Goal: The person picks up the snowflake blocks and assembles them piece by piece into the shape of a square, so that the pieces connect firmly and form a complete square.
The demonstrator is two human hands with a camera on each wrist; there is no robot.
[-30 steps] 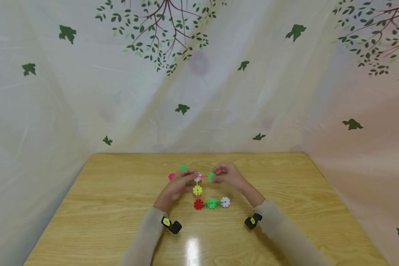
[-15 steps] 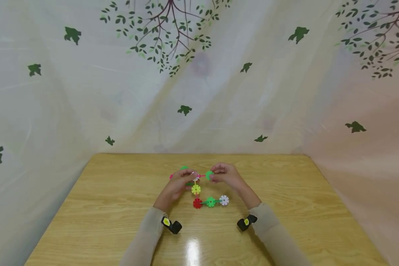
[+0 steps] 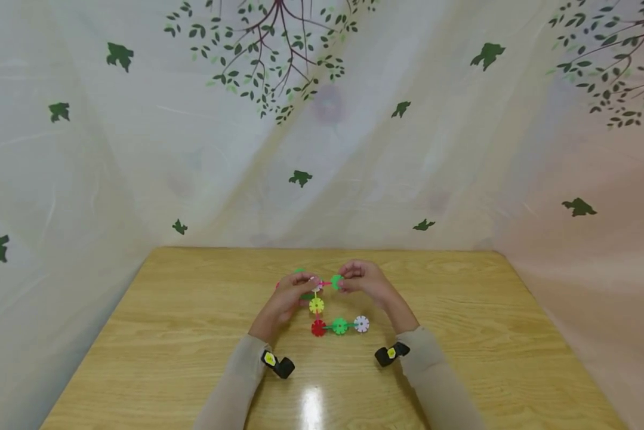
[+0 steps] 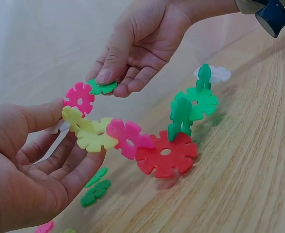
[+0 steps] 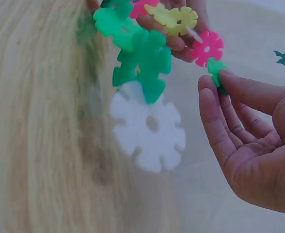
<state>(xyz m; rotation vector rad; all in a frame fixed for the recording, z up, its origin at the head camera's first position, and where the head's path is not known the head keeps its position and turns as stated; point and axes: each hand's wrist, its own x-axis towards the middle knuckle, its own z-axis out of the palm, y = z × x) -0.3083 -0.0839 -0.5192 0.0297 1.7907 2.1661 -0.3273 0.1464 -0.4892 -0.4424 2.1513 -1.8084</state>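
A chain of interlocking plastic snowflake discs hangs between the hands, joined slot to slot. My left hand pinches the white disc near its upper corner. My right hand pinches a green disc between thumb and fingers, against the edge of a pink disc. Below the white disc run a yellow disc, another pink one and a red disc. From the red one, linked green discs lead right to a white end disc.
Loose discs lie on the wooden table beyond the left hand, among them dark green and pink ones. A pale curtain printed with leaves and birds hangs behind the table's far edge.
My right hand and forearm have shifted slightly left, with the green disc staying against the pink one. The left hand keeps its hold on the white disc. The head view has turned a little.
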